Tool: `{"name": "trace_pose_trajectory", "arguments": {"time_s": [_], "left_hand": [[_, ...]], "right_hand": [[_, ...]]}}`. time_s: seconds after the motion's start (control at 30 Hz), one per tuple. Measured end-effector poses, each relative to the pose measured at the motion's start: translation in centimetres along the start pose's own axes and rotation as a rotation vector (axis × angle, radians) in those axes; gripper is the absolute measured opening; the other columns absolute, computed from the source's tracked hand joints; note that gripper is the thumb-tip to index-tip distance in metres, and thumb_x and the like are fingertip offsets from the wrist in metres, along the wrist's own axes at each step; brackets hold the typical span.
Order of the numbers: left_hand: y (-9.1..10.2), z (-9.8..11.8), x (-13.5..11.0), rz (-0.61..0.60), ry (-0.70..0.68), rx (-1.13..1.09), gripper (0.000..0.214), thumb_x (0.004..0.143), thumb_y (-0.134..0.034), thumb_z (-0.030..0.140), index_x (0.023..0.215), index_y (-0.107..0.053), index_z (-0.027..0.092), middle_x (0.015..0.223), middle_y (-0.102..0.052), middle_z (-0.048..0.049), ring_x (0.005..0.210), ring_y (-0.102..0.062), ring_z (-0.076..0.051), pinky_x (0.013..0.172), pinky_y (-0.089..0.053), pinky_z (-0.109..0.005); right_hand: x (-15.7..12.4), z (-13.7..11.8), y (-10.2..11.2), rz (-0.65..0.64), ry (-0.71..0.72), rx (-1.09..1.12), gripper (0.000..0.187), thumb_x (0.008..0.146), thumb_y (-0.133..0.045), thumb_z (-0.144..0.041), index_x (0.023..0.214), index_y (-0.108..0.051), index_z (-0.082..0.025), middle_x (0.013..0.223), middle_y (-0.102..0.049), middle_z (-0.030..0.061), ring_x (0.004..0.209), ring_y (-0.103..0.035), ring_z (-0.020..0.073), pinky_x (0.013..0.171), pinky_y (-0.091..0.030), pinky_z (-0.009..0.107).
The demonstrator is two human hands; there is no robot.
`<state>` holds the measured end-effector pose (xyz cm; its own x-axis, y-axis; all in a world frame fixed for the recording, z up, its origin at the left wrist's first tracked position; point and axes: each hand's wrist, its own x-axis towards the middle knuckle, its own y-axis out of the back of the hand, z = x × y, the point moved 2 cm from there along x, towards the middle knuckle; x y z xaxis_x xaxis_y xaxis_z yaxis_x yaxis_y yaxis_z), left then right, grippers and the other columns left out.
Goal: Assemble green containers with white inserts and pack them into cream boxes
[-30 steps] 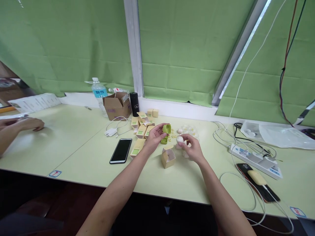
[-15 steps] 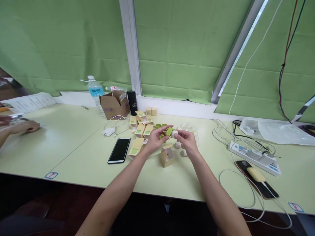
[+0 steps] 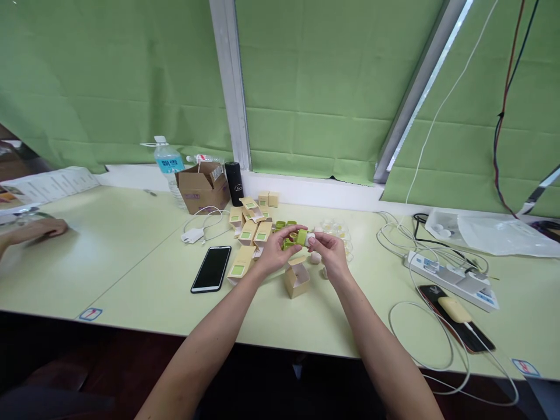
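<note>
My left hand [image 3: 280, 249] is closed on a small green case [image 3: 301, 237], pinched between thumb and fingers above the table. From the right, my right hand [image 3: 330, 248] pinches a small white rounded piece [image 3: 310, 238] against the green case's end. Below my hands stands a small open cardboard box [image 3: 297, 280], its flap up. White round pieces [image 3: 315, 258] lie beside my right hand, partly hidden by it. More green cases [image 3: 284, 224] sit behind my left hand. Several small yellow boxes [image 3: 262, 232] are grouped left of it.
A phone [image 3: 212, 269] and a white charger [image 3: 193, 235] lie to the left. Clear plastic pieces [image 3: 336, 228] lie behind my right hand. A brown carton [image 3: 203, 189], a water bottle [image 3: 170, 163] and a power strip [image 3: 452, 280] with cables stand around. Another person's hand [image 3: 44, 228] rests far left.
My right hand has moved slightly left, bringing the white piece closer into the green case, which has turned a little in my left hand. The other person's hand has shifted left.
</note>
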<state>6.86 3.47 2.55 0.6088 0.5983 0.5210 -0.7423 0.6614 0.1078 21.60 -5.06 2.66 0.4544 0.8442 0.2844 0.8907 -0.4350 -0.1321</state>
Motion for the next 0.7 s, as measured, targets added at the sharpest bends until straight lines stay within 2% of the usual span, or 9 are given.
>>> {"name": "trace_pose_trajectory", "arguments": {"time_s": [0.2,0.33,0.47,0.63,0.7], "left_hand": [[-0.1,0.3,0.0,0.02,-0.053,0.147,0.041,0.081,-0.075,0.022,0.122,-0.072,0.024,0.12,-0.072,-0.0079,0.107,-0.065,-0.026,0.092,-0.049,-0.036],[-0.2,0.3,-0.1,0.028,-0.077,0.212,0.04,0.084,-0.072,0.024,0.124,-0.07,0.023,0.12,-0.072,-0.0081,0.106,-0.066,-0.025,0.091,-0.051,-0.036],[-0.1,-0.2,-0.1,0.026,-0.062,0.31,0.052,0.083,-0.073,0.029,0.134,-0.062,0.021,0.127,-0.069,-0.0093,0.103,-0.066,-0.023,0.089,-0.054,-0.036],[0.2,-1.3,0.1,0.103,-0.005,0.224,0.06,0.078,-0.078,0.031,0.134,-0.06,0.02,0.122,-0.07,-0.0102,0.101,-0.066,-0.023,0.088,-0.056,-0.037],[0.3,-1.6,0.2,0.142,0.0,0.189,0.059,0.078,-0.079,0.032,0.133,-0.061,0.021,0.122,-0.069,-0.0107,0.104,-0.066,-0.024,0.09,-0.055,-0.038]], "right_hand": [[-0.2,0.0,-0.2,0.024,-0.028,0.03,0.039,0.063,-0.087,-0.051,0.078,-0.078,-0.017,0.066,-0.07,0.0027,0.061,-0.06,0.0155,0.065,-0.052,0.031],[-0.4,0.1,-0.5,0.076,-0.043,0.03,0.044,0.062,-0.086,-0.054,0.082,-0.079,-0.015,0.067,-0.071,0.0027,0.062,-0.061,0.0155,0.065,-0.052,0.031],[-0.5,0.0,-1.1,0.123,-0.038,0.019,0.048,0.065,-0.084,-0.058,0.081,-0.079,-0.014,0.067,-0.072,0.0037,0.061,-0.064,0.0165,0.066,-0.055,0.032],[-0.5,-0.9,-2.5,0.148,-0.03,-0.003,0.049,0.065,-0.084,-0.059,0.081,-0.079,-0.013,0.074,-0.076,0.0069,0.067,-0.07,0.0203,0.066,-0.056,0.032],[-0.4,-1.1,-3.1,0.161,-0.031,-0.03,0.05,0.065,-0.083,-0.061,0.079,-0.078,-0.013,0.07,-0.075,0.0064,0.066,-0.07,0.0207,0.064,-0.055,0.031]]}}
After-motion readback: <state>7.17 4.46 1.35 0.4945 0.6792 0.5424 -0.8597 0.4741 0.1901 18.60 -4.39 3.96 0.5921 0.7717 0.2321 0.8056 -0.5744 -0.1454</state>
